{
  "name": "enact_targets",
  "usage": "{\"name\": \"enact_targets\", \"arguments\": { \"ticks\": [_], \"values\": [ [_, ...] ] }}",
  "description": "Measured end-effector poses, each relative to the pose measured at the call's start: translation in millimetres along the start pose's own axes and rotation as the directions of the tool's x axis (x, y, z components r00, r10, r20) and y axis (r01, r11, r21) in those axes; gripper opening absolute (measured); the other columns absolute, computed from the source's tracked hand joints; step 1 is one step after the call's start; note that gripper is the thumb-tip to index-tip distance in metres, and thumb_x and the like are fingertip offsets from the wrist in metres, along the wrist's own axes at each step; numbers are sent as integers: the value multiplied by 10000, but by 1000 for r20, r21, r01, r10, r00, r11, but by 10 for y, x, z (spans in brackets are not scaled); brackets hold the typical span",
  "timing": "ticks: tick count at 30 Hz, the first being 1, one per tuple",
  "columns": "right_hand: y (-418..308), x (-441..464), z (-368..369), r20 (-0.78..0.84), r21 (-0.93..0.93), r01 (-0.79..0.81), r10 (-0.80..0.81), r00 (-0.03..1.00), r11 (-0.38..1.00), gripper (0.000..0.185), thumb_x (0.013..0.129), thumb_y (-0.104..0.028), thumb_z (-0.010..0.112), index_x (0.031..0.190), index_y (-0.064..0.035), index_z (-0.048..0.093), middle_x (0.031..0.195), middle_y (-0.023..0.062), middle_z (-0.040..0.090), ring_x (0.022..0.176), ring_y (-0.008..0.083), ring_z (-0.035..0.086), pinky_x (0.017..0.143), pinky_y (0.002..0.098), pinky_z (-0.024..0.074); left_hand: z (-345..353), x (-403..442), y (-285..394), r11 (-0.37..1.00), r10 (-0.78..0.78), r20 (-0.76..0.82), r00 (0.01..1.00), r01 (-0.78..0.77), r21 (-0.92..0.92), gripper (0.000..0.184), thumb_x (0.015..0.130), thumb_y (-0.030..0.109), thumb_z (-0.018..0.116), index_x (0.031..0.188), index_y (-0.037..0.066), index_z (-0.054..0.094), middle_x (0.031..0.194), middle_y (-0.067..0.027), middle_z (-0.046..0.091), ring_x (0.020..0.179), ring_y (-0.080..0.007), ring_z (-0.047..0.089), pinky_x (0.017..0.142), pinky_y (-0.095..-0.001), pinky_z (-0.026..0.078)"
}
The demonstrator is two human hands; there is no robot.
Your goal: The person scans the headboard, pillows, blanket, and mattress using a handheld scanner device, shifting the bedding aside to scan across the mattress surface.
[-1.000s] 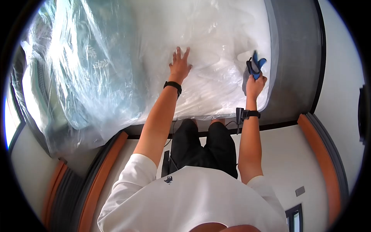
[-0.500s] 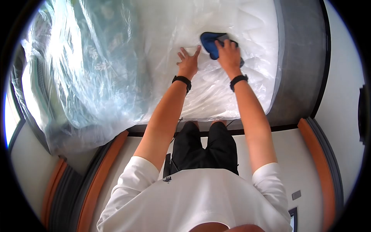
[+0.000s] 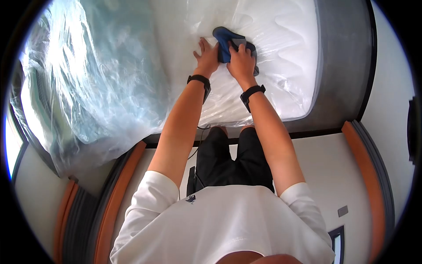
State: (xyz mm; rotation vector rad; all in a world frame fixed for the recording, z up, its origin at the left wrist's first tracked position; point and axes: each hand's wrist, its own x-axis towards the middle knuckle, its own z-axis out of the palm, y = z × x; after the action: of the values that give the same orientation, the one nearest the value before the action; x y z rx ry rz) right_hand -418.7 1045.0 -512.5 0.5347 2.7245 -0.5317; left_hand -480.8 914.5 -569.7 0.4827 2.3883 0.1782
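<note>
A white mattress (image 3: 288,66) under clear plastic film lies in front of me. On it is a soft, blue cloth-like item (image 3: 225,37) with dark edges and a grey patch; its exact kind I cannot make out. My right hand (image 3: 241,61) is closed on that item, fingers bent over its grey patch and dark side. Beside it, my left hand (image 3: 207,58) lies open on the plastic, fingers spread, its thumb side at the blue item's left edge. Both wrists wear black bands.
Plastic-wrapped pale green bedding (image 3: 114,75) covers the mattress's left side. A grey bed border (image 3: 340,61) with a dark edge runs along the right. Orange-and-grey curtains (image 3: 367,176) hang on both sides near me. A cable (image 3: 201,136) dangles by my left knee.
My right hand has moved left and slightly up with the blue item, closer to my left hand. My left hand has shifted slightly left and up, still on the plastic.
</note>
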Motion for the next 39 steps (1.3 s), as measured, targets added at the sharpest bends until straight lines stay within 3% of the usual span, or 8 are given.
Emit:
{"name": "enact_targets", "arguments": {
  "ticks": [8, 13, 16, 20, 24, 26, 31, 39],
  "values": [
    [1163, -395, -146, -139, -135, -46, 27, 990, 990, 601, 754, -146, 706, 1307, -362, 612, 1068, 80, 510, 972, 320, 562, 801, 460, 514, -70, -175, 69, 985, 79, -135, 988, -98, -143, 870, 843, 168, 737, 1536, 400, 265, 1568, -364, 26, 1490, -473, 41, 1043, -774, 149],
    [1572, -879, 0, -76, -35, -404, 401, 913, 914, 630, 786, -223, 685, 1390, -323, 536, 1204, 111, 524, 1083, 358, 561, 887, 491, 500, -156, -357, -72, 959, 175, -294, 940, -230, -166, 713, 844, 251, 741, 1477, 347, 426, 1586, -230, 216, 1467, -417, 196, 1147, -613, 197],
    [1306, -1127, 34, -13, -79, -593, 594, 804, 801, 711, 782, -291, 700, 1444, -183, 463, 1299, 124, 473, 1257, 362, 443, 978, 683, 365, -121, -470, -265, 944, 242, -447, 862, -315, -98, 651, 865, 248, 723, 1458, 307, 462, 1578, -197, 261, 1433, -403, 261, 1142, -557, 261],
    [636, -1322, 285, -77, 43, -424, 426, 901, 905, 707, 781, -249, 705, 1439, -173, 457, 1483, 150, 365, 1401, 387, 306, 1055, 738, 243, -102, -889, -358, 942, 227, -596, 770, -330, -67, 405, 921, 134, 650, 1314, 207, 590, 1408, -155, 472, 1338, -398, 381, 1111, -503, 322],
    [90, -1496, 530, -52, 140, -38, 46, 998, 989, 694, 786, -199, 692, 1439, -183, 459, 1514, 150, 347, 1428, 381, 281, 1048, 751, 239, 108, -1269, -492, 966, 174, -513, 841, -248, -79, 321, 917, 63, 613, 1221, 163, 631, 1313, -138, 527, 1281, -389, 430, 1073, -498, 363],
    [62, -1598, 571, -55, 156, 31, -23, 998, 987, 645, 794, -197, 678, 1412, -188, 495, 1490, 146, 387, 1420, 373, 305, 1046, 737, 267, 285, -1412, -589, 931, 164, -313, 936, -251, -264, 311, 916, 51, 599, 1205, 157, 641, 1317, -141, 533, 1266, -389, 447, 1056, -494, 387],
    [704, -1751, 546, -64, 56, 181, -177, 982, 982, 610, 765, -157, 701, 1347, -281, 568, 1324, 55, 515, 1208, 283, 488, 853, 556, 454, 617, -1656, -606, 969, 153, -315, 937, -205, -140, 483, 932, 185, 625, 1394, 135, 491, 1472, -179, 402, 1334, -413, 397, 1105, -491, 351],
    [2540, -1938, 181, -117, 32, -483, 484, 868, 875, 601, 801, -254, 713, 1373, -266, 529, 1334, 155, 472, 1204, 418, 475, 947, 518, 497, 753, -1702, -388, 986, 32, -229, 973, -68, -153, 871, 810, 328, 775, 1506, 90, 309, 1538, -184, 299, 1441, -374, 255, 1140, -494, 291]
  ]
}}
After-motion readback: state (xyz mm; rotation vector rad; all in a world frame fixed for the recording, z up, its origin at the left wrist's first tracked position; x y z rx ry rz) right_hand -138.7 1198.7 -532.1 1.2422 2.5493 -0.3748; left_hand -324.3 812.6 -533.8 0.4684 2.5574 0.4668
